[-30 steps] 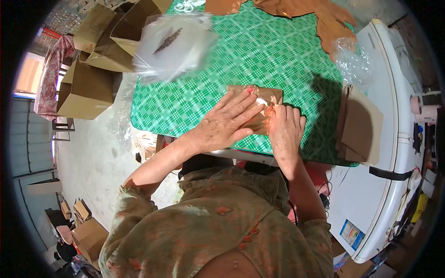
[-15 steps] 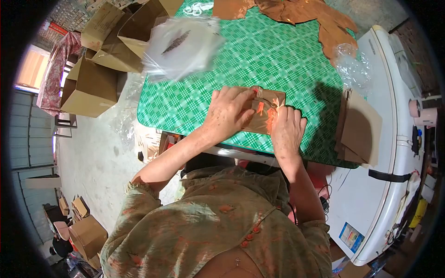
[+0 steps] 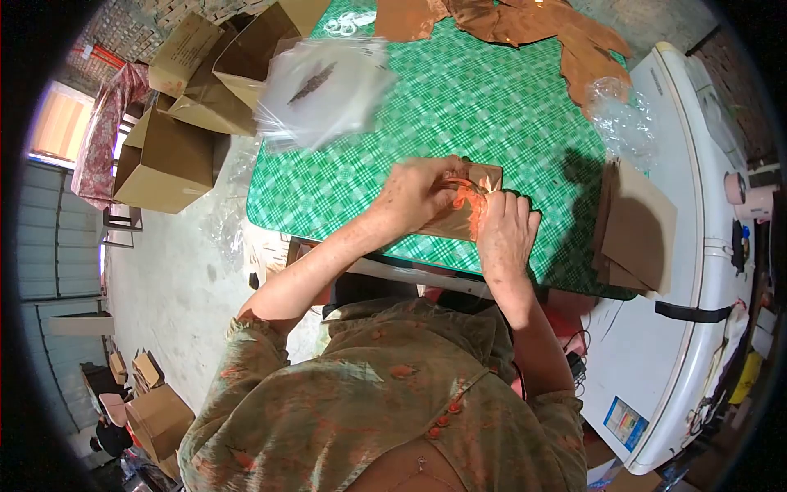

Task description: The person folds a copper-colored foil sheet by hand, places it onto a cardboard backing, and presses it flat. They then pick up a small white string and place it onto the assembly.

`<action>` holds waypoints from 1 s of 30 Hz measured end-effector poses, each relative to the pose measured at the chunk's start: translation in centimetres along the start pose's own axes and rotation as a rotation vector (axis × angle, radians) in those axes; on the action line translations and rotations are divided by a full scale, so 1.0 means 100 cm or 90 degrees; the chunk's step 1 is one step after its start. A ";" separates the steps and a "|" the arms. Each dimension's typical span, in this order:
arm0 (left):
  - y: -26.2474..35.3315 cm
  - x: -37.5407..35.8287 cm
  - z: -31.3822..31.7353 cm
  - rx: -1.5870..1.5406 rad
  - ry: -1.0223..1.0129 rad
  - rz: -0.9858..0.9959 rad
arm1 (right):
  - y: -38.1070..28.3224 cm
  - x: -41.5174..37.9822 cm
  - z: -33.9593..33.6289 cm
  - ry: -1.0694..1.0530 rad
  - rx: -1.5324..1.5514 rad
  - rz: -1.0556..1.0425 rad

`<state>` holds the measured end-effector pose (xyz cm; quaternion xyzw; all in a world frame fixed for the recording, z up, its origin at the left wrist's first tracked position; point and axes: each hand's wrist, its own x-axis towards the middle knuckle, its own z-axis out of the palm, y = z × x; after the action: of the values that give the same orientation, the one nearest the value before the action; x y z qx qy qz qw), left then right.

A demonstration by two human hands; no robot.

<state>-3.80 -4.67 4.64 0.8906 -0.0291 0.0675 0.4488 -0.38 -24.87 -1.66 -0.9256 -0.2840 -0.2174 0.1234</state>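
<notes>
A flat brown rectangular piece [image 3: 447,228] lies near the table's front edge, with crumpled shiny orange film [image 3: 472,205] on its right part. My left hand [image 3: 412,193] is over its left side, thumb and fingers closed on a thin curved strip [image 3: 469,181] that arches toward the orange film. My right hand [image 3: 503,228] rests at the right end of the piece. Its fingers are curled and the thumb side presses the gathered orange film. The fingertips of the left hand partly cover the strip.
A green checked cloth [image 3: 459,98] covers the table. A stack of clear plastic sheets [image 3: 336,107] lies at the back left, brown sheets [image 3: 525,20] at the back. Cardboard pieces [image 3: 643,221] stand at the right beside a white freezer [image 3: 689,246]. Open cartons [image 3: 168,164] are on the left.
My left hand has gone from lying spread over the brown piece to a pinch on the thin strip, lifting it into an arch. My right hand stays in nearly the same place.
</notes>
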 end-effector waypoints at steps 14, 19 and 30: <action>-0.013 -0.004 0.010 0.179 -0.037 0.041 | 0.000 0.000 -0.001 -0.002 0.003 0.000; -0.010 -0.007 0.010 0.234 -0.019 0.030 | 0.000 0.000 -0.001 -0.016 -0.003 0.001; -0.014 0.004 -0.002 0.311 -0.040 0.003 | -0.002 0.000 -0.003 -0.026 0.007 0.008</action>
<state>-3.30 -3.69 3.66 0.9742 -0.0279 0.0459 0.2190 -0.59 -24.83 -1.38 -0.9310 -0.2815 -0.1963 0.1243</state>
